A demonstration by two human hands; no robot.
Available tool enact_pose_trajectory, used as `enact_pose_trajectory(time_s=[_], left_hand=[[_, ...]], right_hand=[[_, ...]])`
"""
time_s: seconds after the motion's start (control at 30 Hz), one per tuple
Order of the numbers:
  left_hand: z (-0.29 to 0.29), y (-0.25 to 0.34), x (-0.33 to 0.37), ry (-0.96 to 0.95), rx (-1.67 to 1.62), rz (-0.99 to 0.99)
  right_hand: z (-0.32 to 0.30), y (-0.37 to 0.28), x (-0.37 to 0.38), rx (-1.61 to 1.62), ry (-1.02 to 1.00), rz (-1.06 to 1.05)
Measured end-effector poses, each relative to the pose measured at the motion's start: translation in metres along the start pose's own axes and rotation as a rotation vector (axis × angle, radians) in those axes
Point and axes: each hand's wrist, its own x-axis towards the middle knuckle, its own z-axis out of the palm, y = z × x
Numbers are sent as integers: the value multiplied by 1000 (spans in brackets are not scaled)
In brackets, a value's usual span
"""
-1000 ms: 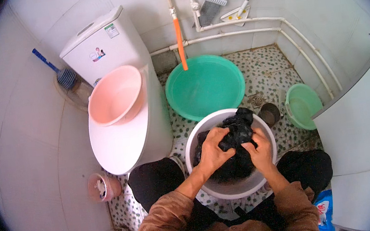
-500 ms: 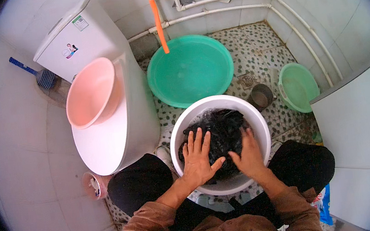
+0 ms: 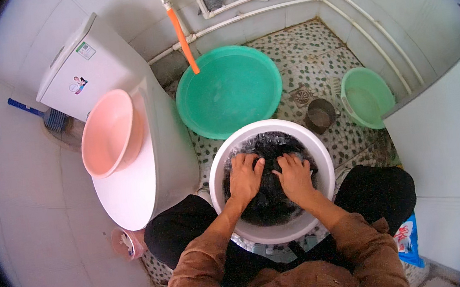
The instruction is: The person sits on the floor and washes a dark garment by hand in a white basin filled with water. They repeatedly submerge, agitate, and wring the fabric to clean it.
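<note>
Between my knees stands a white basin (image 3: 220, 215) with dark, wet black cloth (image 3: 273, 198) sunk in sudsy water. My left hand (image 3: 245, 179) presses down on the left part of the cloth, its fingers bent and thumb apart; the fingertips touch the wet surface. Beside it, my right hand (image 3: 295, 178) pushes on the right part in the same way, fingers spread. Neither hand visibly grips a fold. How the cloth lies under the water is hidden.
Beyond the basin sits a large green tub (image 3: 230, 95) with an orange hose (image 3: 183, 44) hanging over its edge. A pink bowl (image 3: 107, 135) rests on the closed toilet lid (image 3: 128, 197). To the right are a dark mug (image 3: 320, 116) and a light green basin (image 3: 368, 99).
Both hands have pushed down into the basin, and their fingers have bent. The cloth has sunk lower and flattened into the water. The head view has shifted slightly.
</note>
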Motion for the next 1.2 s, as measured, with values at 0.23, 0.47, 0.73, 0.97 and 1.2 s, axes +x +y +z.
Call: enact_pose_trajectory(time_s=[0.23, 0.47, 0.73, 0.97, 1.2], left_hand=[[-26, 27, -26, 112, -159, 118], [-48, 34, -70, 167, -258, 329], [-30, 28, -80, -82, 227, 139], [-3, 6, -43, -225, 234, 142], [4, -11, -25, -218, 46, 39]], right_hand=[[-36, 4, 15, 582, 72, 363], [-94, -14, 6, 519, 8, -76], [-68, -15, -45, 450, -67, -271], [-16, -12, -14, 359, -171, -93], [-12, -23, 3, 261, -70, -25]])
